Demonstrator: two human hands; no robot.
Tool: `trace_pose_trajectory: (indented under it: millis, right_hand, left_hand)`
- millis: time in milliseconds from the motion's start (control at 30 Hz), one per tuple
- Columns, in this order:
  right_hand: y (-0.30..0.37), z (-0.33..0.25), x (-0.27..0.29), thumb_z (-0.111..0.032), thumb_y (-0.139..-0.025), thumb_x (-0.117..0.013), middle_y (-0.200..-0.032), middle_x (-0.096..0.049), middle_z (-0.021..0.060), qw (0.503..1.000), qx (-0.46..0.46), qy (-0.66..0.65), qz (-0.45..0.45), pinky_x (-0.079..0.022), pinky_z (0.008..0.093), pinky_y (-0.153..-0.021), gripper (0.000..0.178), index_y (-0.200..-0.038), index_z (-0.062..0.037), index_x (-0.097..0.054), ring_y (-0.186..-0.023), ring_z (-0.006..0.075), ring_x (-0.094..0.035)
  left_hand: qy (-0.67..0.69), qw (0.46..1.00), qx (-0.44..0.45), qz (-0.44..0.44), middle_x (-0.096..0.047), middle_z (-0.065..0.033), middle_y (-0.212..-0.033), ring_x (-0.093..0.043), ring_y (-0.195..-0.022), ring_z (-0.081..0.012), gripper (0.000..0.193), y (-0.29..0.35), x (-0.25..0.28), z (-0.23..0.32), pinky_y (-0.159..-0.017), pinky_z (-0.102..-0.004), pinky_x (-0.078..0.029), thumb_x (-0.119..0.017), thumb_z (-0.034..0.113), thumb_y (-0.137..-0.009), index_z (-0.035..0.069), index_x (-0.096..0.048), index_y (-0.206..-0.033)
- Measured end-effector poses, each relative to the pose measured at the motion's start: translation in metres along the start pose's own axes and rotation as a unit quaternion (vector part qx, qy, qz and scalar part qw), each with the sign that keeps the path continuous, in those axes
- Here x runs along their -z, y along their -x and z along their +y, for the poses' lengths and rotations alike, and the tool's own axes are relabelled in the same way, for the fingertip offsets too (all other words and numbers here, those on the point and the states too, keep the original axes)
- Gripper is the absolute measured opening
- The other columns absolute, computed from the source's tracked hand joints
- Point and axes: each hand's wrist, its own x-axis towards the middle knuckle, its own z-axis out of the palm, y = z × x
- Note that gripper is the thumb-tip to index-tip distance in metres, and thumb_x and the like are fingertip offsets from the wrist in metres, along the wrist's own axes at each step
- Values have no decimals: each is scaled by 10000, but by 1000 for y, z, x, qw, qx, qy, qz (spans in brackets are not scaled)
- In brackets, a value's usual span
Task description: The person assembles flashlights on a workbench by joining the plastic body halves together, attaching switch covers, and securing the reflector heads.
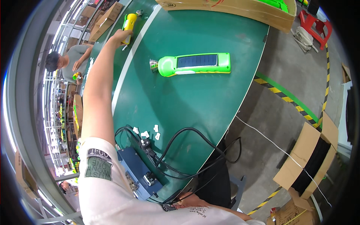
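At the far left, my left arm reaches out across the green table [195, 101]. My left hand [120, 36] is closed around the body of a yellow flashlight [130, 22], whose silvery head points away. Nearer the middle lies a green flashlight [197, 62] with a dark solar panel on top and a shiny metal head facing left; neither hand touches it. Low in the view, my right hand [186, 198] is close to my body beside black cables [180, 172] and a blue metal box [137, 170]. Its fingers are mostly hidden.
A black plug [144, 143] and several small white pieces [156, 128] lie beside the blue box. A cardboard box [232, 10] with green parts borders the far edge. To the right are a red stool [317, 28] and an open carton [300, 165]. Another person [71, 62] works at left.
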Motion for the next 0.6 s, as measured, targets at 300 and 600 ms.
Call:
trace_pose_trajectory:
  millis: [300,600]
  right_hand:
    - [-3,11,-7,-357,-840,-493,-732,-642,111,992,41,-109,47,-476,412,-648,328,-887,-60,-623,-720,291,-625]
    - [-19,31,-34,-279,-843,-504,-691,-629,101,989,125,-6,80,-484,424,-544,245,-836,-62,-617,-627,291,-624]
  left_hand:
    - [-55,997,16,-44,-574,-88,-982,-564,-850,-184,474,35,15,-3,-693,-355,-487,-675,382,-810,73,-508,-1128]
    - [3,999,14,-40,-541,-137,-1162,-547,-1059,-238,626,36,21,-37,-848,-403,-486,-698,400,-780,45,-468,-1242]
